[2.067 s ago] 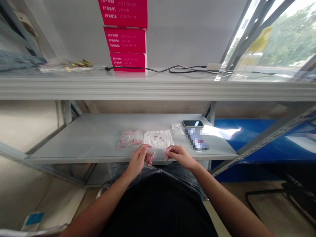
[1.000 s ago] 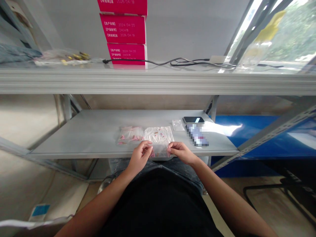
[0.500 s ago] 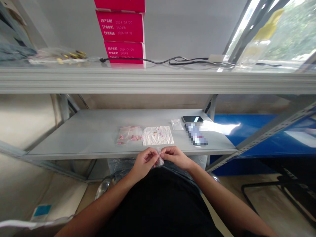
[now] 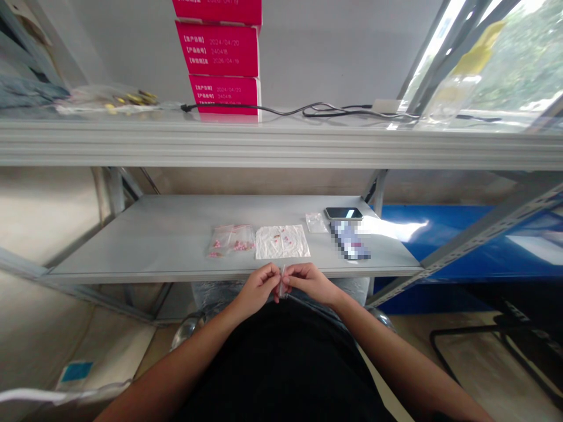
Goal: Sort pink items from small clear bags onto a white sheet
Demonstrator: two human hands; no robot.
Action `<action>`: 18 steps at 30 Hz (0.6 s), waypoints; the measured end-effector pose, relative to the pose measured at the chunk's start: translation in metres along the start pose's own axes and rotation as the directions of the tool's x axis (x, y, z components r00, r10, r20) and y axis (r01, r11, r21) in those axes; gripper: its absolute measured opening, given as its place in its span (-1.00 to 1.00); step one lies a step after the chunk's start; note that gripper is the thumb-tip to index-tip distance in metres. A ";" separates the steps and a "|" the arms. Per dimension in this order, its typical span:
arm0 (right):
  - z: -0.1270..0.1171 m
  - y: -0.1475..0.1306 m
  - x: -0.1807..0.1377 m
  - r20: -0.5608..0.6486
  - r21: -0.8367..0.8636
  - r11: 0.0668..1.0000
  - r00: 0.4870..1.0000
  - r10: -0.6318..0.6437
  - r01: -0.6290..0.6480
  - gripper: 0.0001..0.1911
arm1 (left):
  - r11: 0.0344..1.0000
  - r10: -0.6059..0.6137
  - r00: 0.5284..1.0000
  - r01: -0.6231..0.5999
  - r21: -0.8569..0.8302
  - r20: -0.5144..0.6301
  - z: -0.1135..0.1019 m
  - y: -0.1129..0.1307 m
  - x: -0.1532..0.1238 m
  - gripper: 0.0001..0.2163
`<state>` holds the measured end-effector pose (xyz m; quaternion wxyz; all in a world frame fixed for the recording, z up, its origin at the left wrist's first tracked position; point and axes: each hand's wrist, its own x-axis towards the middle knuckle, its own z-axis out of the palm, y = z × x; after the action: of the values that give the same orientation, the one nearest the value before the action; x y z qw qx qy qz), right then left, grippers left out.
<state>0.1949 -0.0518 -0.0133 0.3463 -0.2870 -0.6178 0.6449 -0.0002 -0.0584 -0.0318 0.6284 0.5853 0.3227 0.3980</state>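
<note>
Left hand [image 4: 260, 288] and right hand [image 4: 314, 283] are pinching a clear bag [image 4: 282, 287], two part-filled zip bags [image 4: 225, 235] already lying ahead-left of it, small pieces [image 4: 277, 238] apparently still unbagged on a white sheet [image 4: 264, 249] straight beyond.

Your two hands, left hand [image 4: 260, 285] and right hand [image 4: 313, 282], share one plastic bag [image 4: 282, 282] between them. On the lower shelf [image 4: 167, 234], you have two flat bags [image 4: 242, 235] side by side, each holding several pink pieces [image 4: 243, 245] too small to count. Next to those you have one white sheet [image 4: 281, 249] bearing a handful of tiny bits, one small clear bag [image 4: 316, 223], one phone [image 4: 343, 214] and one blurred-out item [image 4: 350, 240]. On the upper shelf [image 4: 281, 146] you have three red boxes [image 4: 217, 51] showing, the top one cut off, one bottle [image 4: 457, 85], at least one cable [image 4: 284, 112], and one bag of yellowish pieces [image 4: 132, 98], their number unclear.
</note>
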 end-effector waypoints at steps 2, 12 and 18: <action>0.000 -0.002 -0.001 0.004 -0.008 1.000 1.000 0.001 -0.001 -0.65 | 1.000 -0.007 0.999 0.008 -0.003 0.035 -0.001 0.002 -0.001 -0.71; -0.001 -0.003 -0.002 0.007 -0.028 1.000 1.000 -0.010 0.010 -0.66 | 0.999 -0.034 0.995 0.033 0.016 0.091 -0.007 -0.009 0.000 -0.70; -0.004 -0.001 -0.002 0.017 -0.063 0.998 1.000 -0.005 0.006 -0.65 | 0.998 -0.044 0.995 0.040 0.047 0.087 -0.007 -0.006 0.000 -0.72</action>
<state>0.1996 -0.0513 -0.0123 0.3335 -0.2907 -0.6417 0.6265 -0.0053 -0.0552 -0.0382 0.6368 0.6096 0.3158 0.3510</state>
